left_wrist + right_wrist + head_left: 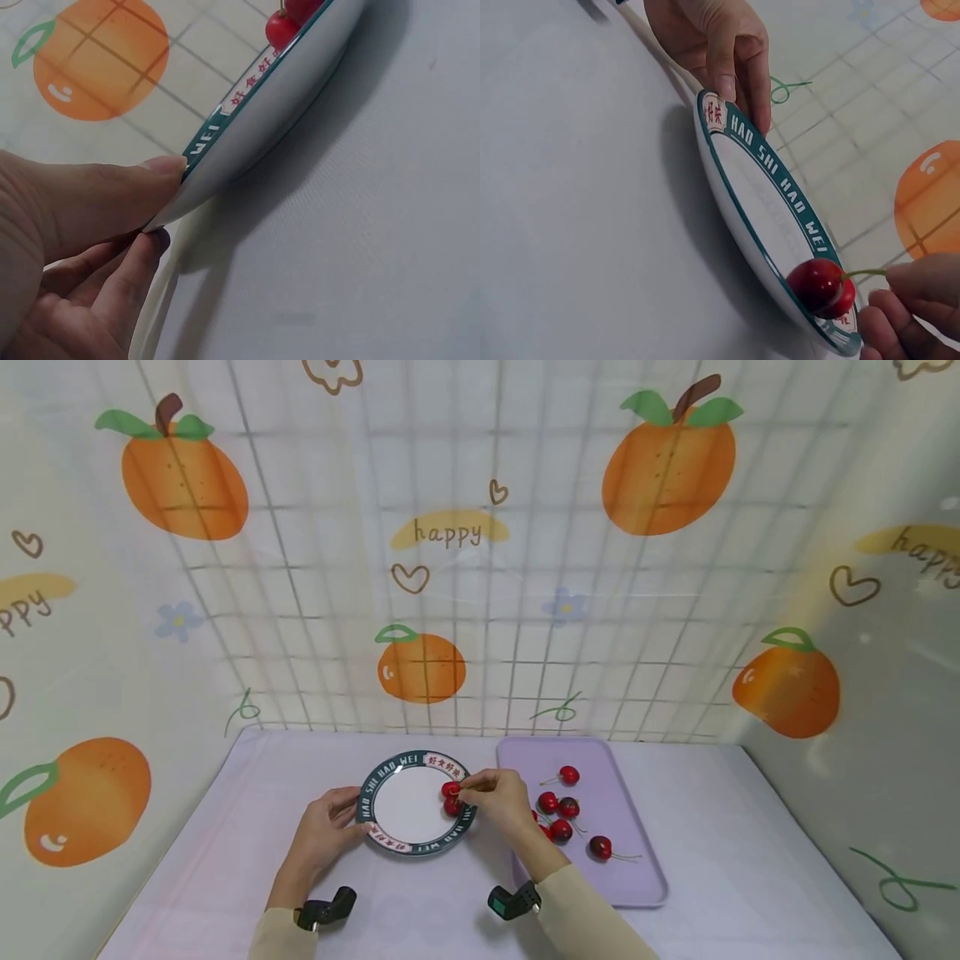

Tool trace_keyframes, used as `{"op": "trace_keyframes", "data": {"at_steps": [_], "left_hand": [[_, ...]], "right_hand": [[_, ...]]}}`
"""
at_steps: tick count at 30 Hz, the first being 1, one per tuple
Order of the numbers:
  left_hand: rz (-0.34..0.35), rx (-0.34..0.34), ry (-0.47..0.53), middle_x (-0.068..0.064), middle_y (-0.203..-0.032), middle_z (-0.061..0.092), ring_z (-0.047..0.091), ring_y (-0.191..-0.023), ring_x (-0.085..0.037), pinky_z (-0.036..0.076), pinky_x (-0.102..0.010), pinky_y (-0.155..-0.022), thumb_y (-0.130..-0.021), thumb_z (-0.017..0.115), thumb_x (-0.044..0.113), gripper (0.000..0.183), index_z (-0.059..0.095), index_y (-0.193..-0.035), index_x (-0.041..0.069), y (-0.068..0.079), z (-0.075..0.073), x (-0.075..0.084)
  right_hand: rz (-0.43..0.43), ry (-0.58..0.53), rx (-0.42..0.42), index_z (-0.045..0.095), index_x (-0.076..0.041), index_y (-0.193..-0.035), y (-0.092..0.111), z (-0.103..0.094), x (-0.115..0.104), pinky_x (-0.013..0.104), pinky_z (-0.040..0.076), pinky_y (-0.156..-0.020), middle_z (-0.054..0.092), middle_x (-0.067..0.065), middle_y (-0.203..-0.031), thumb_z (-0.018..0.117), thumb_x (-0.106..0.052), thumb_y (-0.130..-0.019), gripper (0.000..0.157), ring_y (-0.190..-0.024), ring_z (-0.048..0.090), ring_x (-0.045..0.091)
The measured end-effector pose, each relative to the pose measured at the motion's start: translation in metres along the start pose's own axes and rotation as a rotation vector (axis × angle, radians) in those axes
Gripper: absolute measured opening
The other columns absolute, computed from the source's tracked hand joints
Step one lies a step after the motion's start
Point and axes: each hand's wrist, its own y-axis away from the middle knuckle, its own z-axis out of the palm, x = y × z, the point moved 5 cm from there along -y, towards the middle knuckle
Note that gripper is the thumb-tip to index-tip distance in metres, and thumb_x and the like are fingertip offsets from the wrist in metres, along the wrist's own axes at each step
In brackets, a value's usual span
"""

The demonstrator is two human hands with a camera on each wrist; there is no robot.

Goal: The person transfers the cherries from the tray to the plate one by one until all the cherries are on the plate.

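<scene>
fruit-printed white curtain (322,485) backs the pale worktop (712,827); left fingers (129,289) grip a round white green-rimmed plate (408,807), right fingers (930,279) pinch the green stem (866,271) of a glossy red cherry (814,285) at the plate's right side.

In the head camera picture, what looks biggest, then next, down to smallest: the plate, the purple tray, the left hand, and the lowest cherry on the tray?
1. Purple tray
2. Plate
3. Left hand
4. Lowest cherry
</scene>
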Motion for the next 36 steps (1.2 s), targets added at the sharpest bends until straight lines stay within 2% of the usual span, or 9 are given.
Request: {"op": "trace_keyframes", "data": {"at_steps": [12, 15, 19, 27, 34, 36], "left_hand": [[-0.001, -0.001, -0.035, -0.02, -0.154, 0.052, 0.052, -0.143, -0.036, 0.05, -0.029, -0.11, -0.081, 0.087, -0.004, 0.072, 0.057, -0.146, 0.0, 0.002, 0.002, -0.001], [0.007, -0.009, -0.032, -0.022, -0.153, 0.052, 0.052, -0.143, -0.036, 0.05, -0.028, -0.11, -0.081, 0.086, -0.005, 0.072, 0.056, -0.146, -0.001, 0.003, 0.003, 0.0], [0.014, -0.006, -0.038, -0.022, -0.152, 0.053, 0.052, -0.143, -0.036, 0.05, -0.029, -0.11, -0.08, 0.086, -0.005, 0.071, 0.058, -0.145, -0.001, 0.002, 0.004, 0.0], [0.003, 0.004, -0.05, -0.021, -0.153, 0.051, 0.052, -0.143, -0.036, 0.049, -0.026, -0.11, -0.08, 0.087, -0.005, 0.07, 0.059, -0.144, -0.001, 0.002, 0.002, -0.001], [0.015, -0.011, -0.046, -0.023, -0.154, 0.05, 0.051, -0.144, -0.037, 0.049, -0.027, -0.111, -0.079, 0.087, -0.005, 0.071, 0.058, -0.144, -0.003, 0.004, 0.0, 0.0], [0.012, -0.009, -0.052, -0.023, -0.154, 0.05, 0.05, -0.144, -0.037, 0.049, -0.027, -0.111, -0.079, 0.088, -0.004, 0.071, 0.058, -0.144, -0.003, 0.004, -0.001, 0.0]], "right_hand": [[-0.017, 0.022, 0.023, 0.081, -0.002, -0.097, 0.004, -0.013, 0.003, 0.028, 0.057, -0.074, 0.077, 0.002, -0.087, 0.083, -0.004, -0.086, 0.011, -0.084, 0.068, 0.015], [-0.018, 0.027, 0.032, 0.082, -0.002, -0.097, 0.006, -0.019, 0.0, 0.03, 0.059, -0.078, 0.078, 0.003, -0.089, 0.083, -0.004, -0.087, 0.011, -0.087, 0.069, 0.017], [-0.014, 0.021, 0.047, 0.082, -0.001, -0.099, 0.009, -0.03, -0.004, 0.03, 0.058, -0.076, 0.078, 0.004, -0.091, 0.082, -0.005, -0.088, 0.011, -0.088, 0.069, 0.018], [-0.01, -0.03, 0.065, 0.082, -0.002, -0.1, 0.011, -0.064, -0.005, 0.029, 0.06, -0.079, 0.078, 0.006, -0.095, 0.081, -0.006, -0.09, 0.01, -0.09, 0.072, 0.018], [-0.008, -0.01, 0.102, 0.082, -0.005, -0.1, 0.014, -0.103, -0.005, 0.029, 0.057, -0.08, 0.079, 0.006, -0.096, 0.081, -0.009, -0.091, 0.01, -0.092, 0.071, 0.019], [-0.015, -0.006, 0.107, 0.082, -0.005, -0.101, 0.016, -0.112, -0.005, 0.027, 0.057, -0.084, 0.079, 0.006, -0.097, 0.081, -0.009, -0.091, 0.011, -0.095, 0.071, 0.018]]}}
